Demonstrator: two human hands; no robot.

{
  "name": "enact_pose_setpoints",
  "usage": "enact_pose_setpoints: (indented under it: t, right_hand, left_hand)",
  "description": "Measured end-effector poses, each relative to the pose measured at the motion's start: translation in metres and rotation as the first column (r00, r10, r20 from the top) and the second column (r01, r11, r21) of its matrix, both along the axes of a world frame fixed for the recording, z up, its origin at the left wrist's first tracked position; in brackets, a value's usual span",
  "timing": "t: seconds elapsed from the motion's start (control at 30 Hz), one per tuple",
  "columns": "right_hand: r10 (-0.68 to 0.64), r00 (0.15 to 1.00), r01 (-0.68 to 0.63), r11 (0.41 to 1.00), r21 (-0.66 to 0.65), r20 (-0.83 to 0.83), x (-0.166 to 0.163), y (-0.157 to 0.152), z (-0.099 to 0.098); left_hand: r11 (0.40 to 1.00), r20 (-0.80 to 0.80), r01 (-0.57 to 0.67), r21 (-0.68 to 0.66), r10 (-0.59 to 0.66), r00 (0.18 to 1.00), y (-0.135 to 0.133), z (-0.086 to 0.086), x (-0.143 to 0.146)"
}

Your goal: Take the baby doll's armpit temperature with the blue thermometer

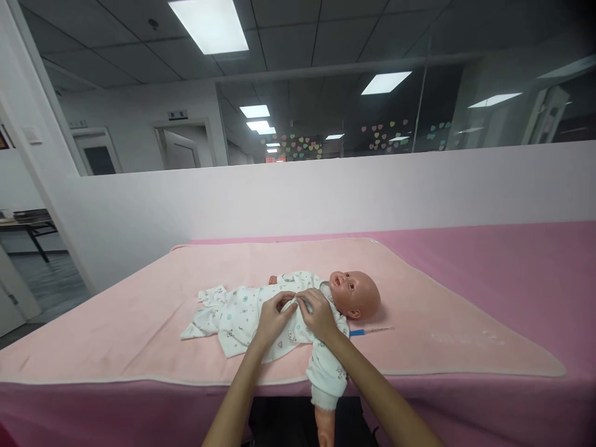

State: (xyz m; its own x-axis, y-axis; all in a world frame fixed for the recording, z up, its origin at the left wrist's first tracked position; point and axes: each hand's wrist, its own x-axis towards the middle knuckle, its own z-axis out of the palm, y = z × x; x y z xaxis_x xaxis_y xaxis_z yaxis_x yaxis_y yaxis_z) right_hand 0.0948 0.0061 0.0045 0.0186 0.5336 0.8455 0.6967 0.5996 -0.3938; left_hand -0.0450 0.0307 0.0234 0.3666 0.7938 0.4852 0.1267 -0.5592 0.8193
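A baby doll (pixel 356 293) lies on its back with its head to the right, dressed in a white printed outfit (pixel 242 313). Over its chest, my left hand (pixel 275 315) pinches the outfit's cloth between thumb and fingers. Close beside it, my right hand (pixel 317 310) also pinches the cloth, fingertips almost meeting those of the left. Any fastener between the fingers is too small to make out. One doll arm (pixel 325 422) hangs over the table's near edge in its sleeve. Just below the doll's head rests a thin stick with a blue end (pixel 357 333), perhaps a thermometer.
A peach blanket (pixel 139 323) with a pale border lies under the doll, over a pink-covered table (pixel 521 279). Behind stands a low white wall (pixel 326 195) with glass above it. Something black (pixel 302 422) is below the near edge.
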Motion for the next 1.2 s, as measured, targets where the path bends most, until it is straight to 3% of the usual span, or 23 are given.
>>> enact_pose_setpoints:
  t: [0.3, 0.47, 0.7, 1.0, 1.1, 1.2]
  right_hand:
    - [0.001, 1.0, -0.001, 0.999, 0.046, -0.016, 0.0007, -0.001, 0.0006]
    - [-0.02, 0.999, 0.019, 0.999, 0.04, 0.031, -0.0002, -0.0051, 0.001]
    - [-0.037, 0.998, 0.036, 0.999, 0.026, 0.045, 0.0006, -0.0055, 0.0008]
    - [-0.076, 0.995, 0.073, 0.996, 0.054, 0.063, 0.0012, -0.0052, 0.0009]
    - [-0.079, 0.995, 0.076, 0.996, 0.044, 0.066, 0.0013, -0.0046, 0.0008]
    - [-0.074, 0.995, 0.071, 0.996, 0.048, 0.067, 0.0013, -0.0044, 0.0009]
  left_hand:
    - [0.983, 0.141, 0.03, -0.182, -0.005, 0.99, -0.0031, 0.0025, -0.0012]
    - [0.992, 0.146, -0.064, -0.108, 0.079, 0.986, -0.0015, -0.0011, 0.0]
    - [0.998, 0.009, -0.048, 0.052, 0.047, 0.999, -0.0044, -0.0013, -0.0016]
    - [0.991, -0.066, -0.108, 0.08, 0.113, 0.991, -0.0039, -0.004, 0.0001]
    - [0.995, -0.07, -0.076, 0.063, 0.081, 0.994, -0.0032, -0.003, -0.0002]
    - [0.999, -0.045, 0.037, 0.014, -0.036, 0.998, -0.0027, -0.0012, -0.0001]
